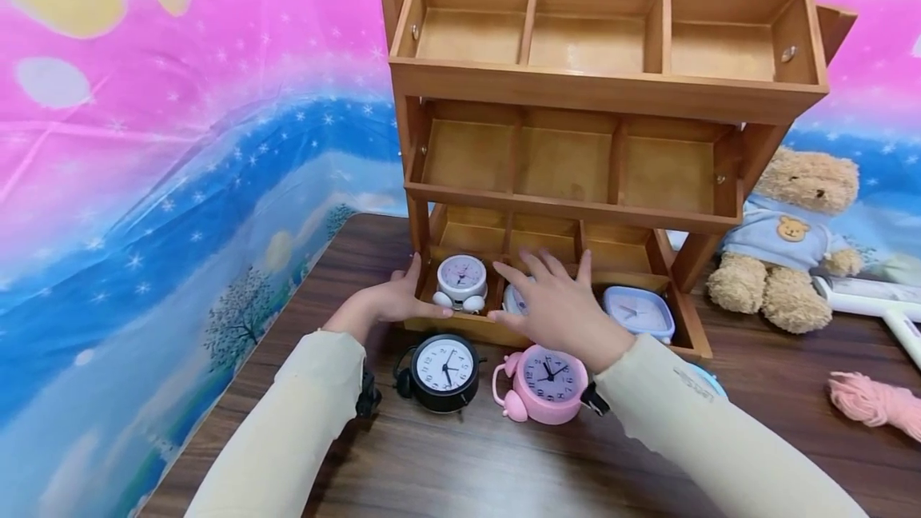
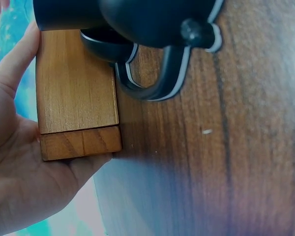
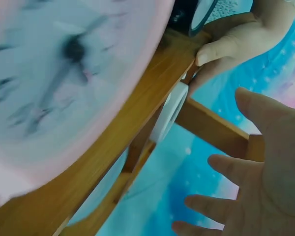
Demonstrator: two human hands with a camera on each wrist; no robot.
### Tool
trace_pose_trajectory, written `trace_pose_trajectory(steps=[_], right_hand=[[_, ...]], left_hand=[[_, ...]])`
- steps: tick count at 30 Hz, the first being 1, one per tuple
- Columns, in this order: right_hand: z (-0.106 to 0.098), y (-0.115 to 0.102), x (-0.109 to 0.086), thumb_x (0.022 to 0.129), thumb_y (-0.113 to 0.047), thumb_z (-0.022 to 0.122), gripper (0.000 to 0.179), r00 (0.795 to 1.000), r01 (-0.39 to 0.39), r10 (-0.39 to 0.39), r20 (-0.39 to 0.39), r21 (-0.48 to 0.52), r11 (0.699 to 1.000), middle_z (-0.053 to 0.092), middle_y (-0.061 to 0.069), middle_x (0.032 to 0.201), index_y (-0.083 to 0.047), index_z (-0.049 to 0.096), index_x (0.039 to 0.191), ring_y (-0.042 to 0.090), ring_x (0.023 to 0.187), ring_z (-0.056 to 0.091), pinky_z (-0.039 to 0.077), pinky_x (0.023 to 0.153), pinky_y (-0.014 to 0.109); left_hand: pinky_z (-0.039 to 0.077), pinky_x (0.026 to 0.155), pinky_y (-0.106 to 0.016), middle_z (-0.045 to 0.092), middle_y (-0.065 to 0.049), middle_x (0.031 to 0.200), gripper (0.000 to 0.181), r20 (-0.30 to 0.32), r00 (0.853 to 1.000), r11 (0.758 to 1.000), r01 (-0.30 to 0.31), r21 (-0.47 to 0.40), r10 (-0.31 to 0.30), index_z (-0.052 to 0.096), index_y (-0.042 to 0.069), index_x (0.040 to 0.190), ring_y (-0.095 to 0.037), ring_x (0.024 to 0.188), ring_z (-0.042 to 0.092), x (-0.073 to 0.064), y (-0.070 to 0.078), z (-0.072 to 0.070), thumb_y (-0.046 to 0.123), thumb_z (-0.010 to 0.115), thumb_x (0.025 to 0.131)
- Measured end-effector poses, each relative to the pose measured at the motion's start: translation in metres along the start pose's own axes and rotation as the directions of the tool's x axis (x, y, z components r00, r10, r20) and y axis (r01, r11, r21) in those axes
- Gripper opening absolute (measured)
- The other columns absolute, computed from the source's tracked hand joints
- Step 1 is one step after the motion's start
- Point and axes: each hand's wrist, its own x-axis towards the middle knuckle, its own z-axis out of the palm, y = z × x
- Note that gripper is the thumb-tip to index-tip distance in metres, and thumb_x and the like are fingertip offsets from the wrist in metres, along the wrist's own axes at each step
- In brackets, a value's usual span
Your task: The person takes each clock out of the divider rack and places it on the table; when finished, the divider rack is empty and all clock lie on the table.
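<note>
My left hand (image 1: pixel 392 300) grips the left end of the bottom tray of a three-tier wooden shelf (image 1: pixel 604 90), its thumb along the front edge. Spread wide, my right hand (image 1: pixel 554 306) hovers over the tray's middle and holds nothing. In the left compartment sits a white twin-bell alarm clock (image 1: pixel 462 274). A pale clock (image 1: pixel 514 300) in the middle is mostly hidden behind the right hand. The right compartment has a light blue square clock (image 1: pixel 637 312). On the table before the tray lie a black alarm clock (image 1: pixel 444 370) and a pink alarm clock (image 1: pixel 550 382).
A teddy bear (image 1: pixel 784 238) in a blue shirt sits right of the shelf, beside a white frame-like object (image 1: pixel 874 298). Pink yarn (image 1: pixel 871 400) lies at the table's right. A light blue round thing (image 1: pixel 708 378) peeks out behind the right sleeve. A printed cloth (image 1: pixel 216 142) hangs behind.
</note>
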Motion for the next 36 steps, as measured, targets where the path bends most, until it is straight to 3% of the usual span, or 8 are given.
trace_pose_trajectory(steps=[6, 10, 16, 20, 27, 36], right_hand=[[0.000, -0.019, 0.033, 0.093, -0.063, 0.055, 0.077, 0.995, 0.033, -0.038, 0.094, 0.058, 0.998, 0.024, 0.010, 0.163, -0.027, 0.033, 0.157, 0.037, 0.148, 0.021, 0.004, 0.110, 0.073], [0.002, -0.030, 0.050, 0.092, -0.059, 0.060, 0.080, 0.988, 0.062, -0.071, 0.139, 0.067, 0.996, 0.021, 0.011, 0.164, -0.024, 0.030, 0.158, 0.035, 0.150, 0.016, 0.014, 0.112, 0.067], [0.004, -0.037, 0.070, 0.089, -0.044, 0.072, 0.079, 0.983, 0.073, -0.084, 0.166, 0.067, 0.995, 0.026, 0.015, 0.161, -0.019, 0.038, 0.155, 0.040, 0.147, 0.024, 0.027, 0.110, 0.064], [0.005, -0.039, 0.078, 0.086, -0.035, 0.078, 0.078, 0.979, 0.076, -0.093, 0.182, 0.098, 0.992, 0.029, 0.016, 0.160, -0.019, 0.042, 0.153, 0.041, 0.143, 0.031, 0.034, 0.109, 0.059], [0.010, -0.041, 0.087, 0.081, -0.029, 0.083, 0.074, 0.971, 0.096, -0.119, 0.205, 0.119, 0.988, 0.047, 0.016, 0.145, -0.017, 0.050, 0.147, 0.033, 0.126, 0.051, 0.047, 0.099, 0.050], [0.011, -0.042, 0.094, 0.082, -0.030, 0.082, 0.073, 0.968, 0.091, -0.120, 0.223, 0.137, 0.986, 0.049, 0.017, 0.140, -0.018, 0.051, 0.147, 0.030, 0.115, 0.057, 0.052, 0.093, 0.048]], left_hand=[[0.018, 0.116, -0.057, -0.005, -0.028, 0.162, 0.118, 0.003, 1.000, 1.000, 0.003, 0.007, -0.003, -0.018, 0.009, 0.156, -0.044, 0.149, 0.002, -0.001, 0.002, 0.000, 0.054, 0.068, 0.088], [0.020, 0.115, -0.058, -0.006, -0.029, 0.161, 0.118, 0.015, 1.000, 1.000, -0.007, 0.010, 0.007, -0.018, 0.009, 0.156, -0.045, 0.148, 0.003, -0.002, 0.003, 0.000, 0.056, 0.067, 0.088], [0.019, 0.116, -0.057, -0.006, -0.029, 0.162, 0.118, 0.011, 1.000, 1.000, -0.002, 0.004, 0.002, -0.018, 0.010, 0.156, -0.044, 0.149, 0.001, -0.003, 0.004, 0.000, 0.056, 0.067, 0.088], [0.020, 0.116, -0.056, -0.005, -0.028, 0.162, 0.119, 0.011, 1.000, 1.000, 0.005, -0.003, -0.005, -0.018, 0.011, 0.157, -0.044, 0.149, 0.004, -0.004, 0.003, 0.000, 0.056, 0.068, 0.088], [0.017, 0.117, -0.055, -0.007, -0.027, 0.162, 0.121, 0.017, 1.000, 0.999, 0.020, -0.028, -0.019, -0.018, 0.013, 0.157, -0.043, 0.149, 0.000, -0.004, 0.002, 0.000, 0.056, 0.070, 0.086], [0.020, 0.116, -0.056, -0.004, -0.027, 0.162, 0.120, 0.017, 0.999, 1.000, 0.027, -0.002, -0.027, -0.018, 0.012, 0.157, -0.043, 0.149, 0.003, -0.004, 0.003, -0.001, 0.055, 0.070, 0.087]])
